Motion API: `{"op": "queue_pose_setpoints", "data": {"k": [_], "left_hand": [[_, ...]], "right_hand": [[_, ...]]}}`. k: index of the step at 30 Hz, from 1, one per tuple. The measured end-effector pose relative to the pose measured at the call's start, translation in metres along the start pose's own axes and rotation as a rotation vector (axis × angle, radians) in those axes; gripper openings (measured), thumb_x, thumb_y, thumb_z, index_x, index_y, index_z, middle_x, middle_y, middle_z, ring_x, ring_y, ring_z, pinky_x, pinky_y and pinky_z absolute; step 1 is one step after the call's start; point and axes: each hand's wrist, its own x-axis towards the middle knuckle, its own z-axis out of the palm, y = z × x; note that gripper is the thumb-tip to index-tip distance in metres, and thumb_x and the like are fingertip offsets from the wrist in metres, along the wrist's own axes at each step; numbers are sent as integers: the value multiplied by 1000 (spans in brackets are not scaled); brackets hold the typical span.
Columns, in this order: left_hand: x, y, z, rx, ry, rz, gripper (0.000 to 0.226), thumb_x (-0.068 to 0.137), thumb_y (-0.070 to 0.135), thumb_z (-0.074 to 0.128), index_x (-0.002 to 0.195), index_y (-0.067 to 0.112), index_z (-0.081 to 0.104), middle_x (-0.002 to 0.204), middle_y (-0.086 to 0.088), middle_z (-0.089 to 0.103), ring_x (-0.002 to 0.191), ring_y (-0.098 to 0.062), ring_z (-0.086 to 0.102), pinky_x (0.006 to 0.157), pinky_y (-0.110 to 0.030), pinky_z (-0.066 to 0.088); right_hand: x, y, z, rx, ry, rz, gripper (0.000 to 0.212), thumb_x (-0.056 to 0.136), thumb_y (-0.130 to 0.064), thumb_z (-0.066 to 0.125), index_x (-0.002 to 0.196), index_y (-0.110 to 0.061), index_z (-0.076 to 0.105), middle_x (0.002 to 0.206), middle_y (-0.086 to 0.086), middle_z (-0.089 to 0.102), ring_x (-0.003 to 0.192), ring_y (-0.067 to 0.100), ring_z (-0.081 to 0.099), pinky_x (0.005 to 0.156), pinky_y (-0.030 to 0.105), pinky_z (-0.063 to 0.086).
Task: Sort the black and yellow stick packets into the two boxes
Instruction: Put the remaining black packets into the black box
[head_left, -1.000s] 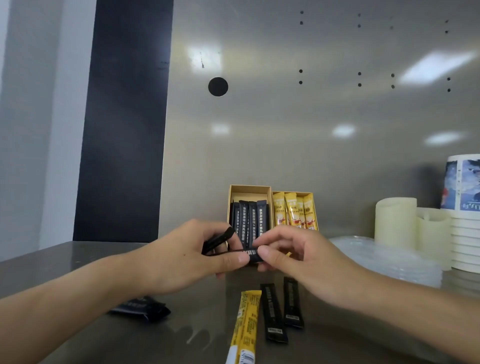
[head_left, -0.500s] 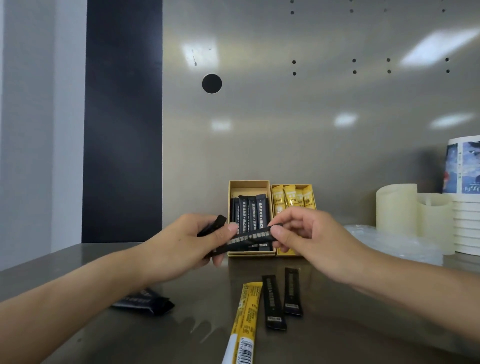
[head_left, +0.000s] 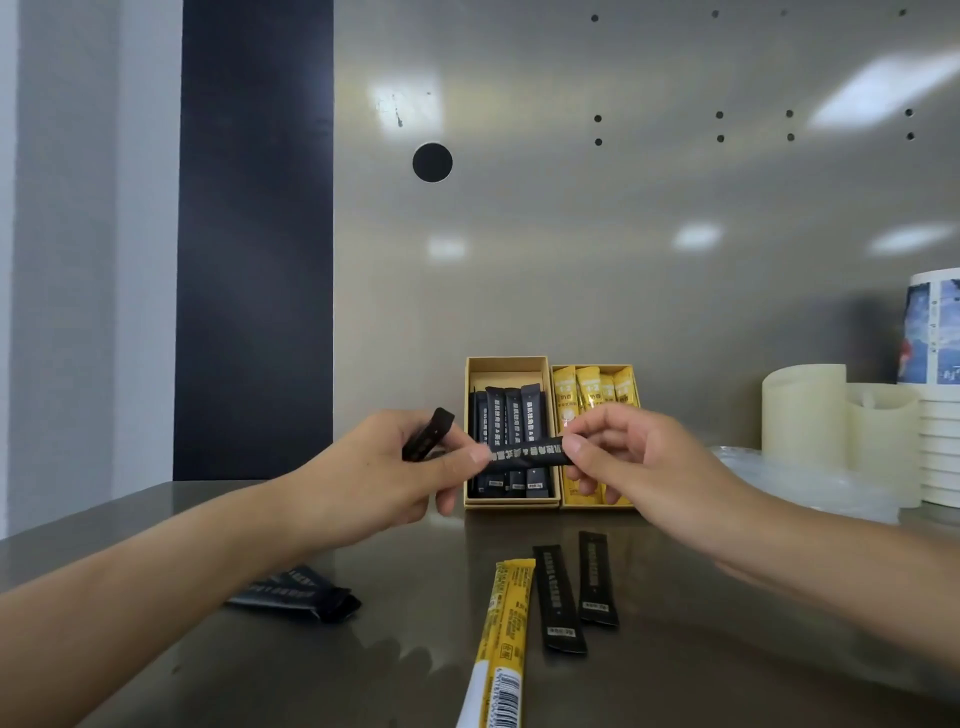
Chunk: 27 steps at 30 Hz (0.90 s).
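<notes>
Our left hand (head_left: 374, 480) and right hand (head_left: 641, 462) pinch opposite ends of one black packet (head_left: 524, 457), level before the far left box (head_left: 511, 500); left fingers also curl round a second black packet (head_left: 428, 435).

two bare hands, two bare forearms on record. left hand (head_left: 374, 478), centre-left of frame: bare; left thumbnail (head_left: 480, 456) short, plain. right hand (head_left: 639, 462), centre-right: bare; right thumbnail (head_left: 574, 446) short, plain. left forearm (head_left: 156, 597), lower left, and right forearm (head_left: 831, 561), lower right: uncovered to the frame edges.
</notes>
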Motion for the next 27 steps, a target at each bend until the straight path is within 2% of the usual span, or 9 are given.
{"op": "queue_pose_setpoints", "data": {"k": [4, 8, 12, 15, 20, 23, 27], "left_hand": [[1, -5, 3, 63, -21, 28, 20, 94, 36, 62, 95, 17, 70, 66, 1, 66, 46, -1, 49, 48, -13, 42], [1, -6, 2, 124, -20, 30, 15, 94, 36, 64, 97, 22, 70, 69, 3, 71, 50, 2, 52, 50, -13, 43], [2, -5, 3, 127, -27, 42, 11, 96, 32, 64, 95, 21, 67, 74, 0, 75, 50, 4, 53, 50, -12, 42], [0, -4, 9, 96, -57, 64, 10, 95, 29, 66, 93, 19, 65, 71, 1, 75, 48, 3, 49, 49, -10, 40], [-1, -4, 16, 99, -76, 66, 12, 96, 26, 67, 93, 15, 64, 76, -2, 76, 49, 7, 54, 50, -6, 39], [1, -7, 12, 130, -57, 54, 15, 96, 36, 64, 95, 22, 66, 83, -2, 77, 51, 7, 53, 52, -10, 41], [5, -16, 1, 226, 119, -4, 51, 92, 68, 43, 95, 23, 66, 91, -2, 74, 52, 1, 52, 63, -25, 45]], "right_hand": [[-4, -3, 2, -28, -95, 0, 16, 87, -39, 72, 98, -28, 73, 86, -3, 74, 71, 4, 68, 67, 19, 56], [-5, -3, 5, -41, -91, -32, 10, 89, -31, 72, 96, -26, 76, 83, 4, 73, 66, 3, 64, 65, 16, 55], [-1, -3, 4, 136, -43, 42, 18, 89, -29, 73, 103, -18, 74, 77, -4, 71, 68, 5, 63, 62, 20, 52], [-1, -5, 4, 291, -71, 133, 32, 82, -34, 76, 107, -14, 74, 83, -1, 71, 72, 8, 64, 63, 24, 52], [-5, -6, 12, 349, -88, 180, 31, 82, -14, 79, 111, -9, 70, 98, 13, 74, 74, 10, 71, 65, 23, 56], [-1, -5, 10, 391, -44, 182, 32, 83, -11, 78, 113, -9, 68, 99, 16, 73, 76, 11, 70, 65, 24, 55], [10, -2, -6, 421, 21, 209, 37, 80, -12, 79, 115, -6, 66, 82, 4, 72, 73, 11, 67, 62, 24, 54]]}}
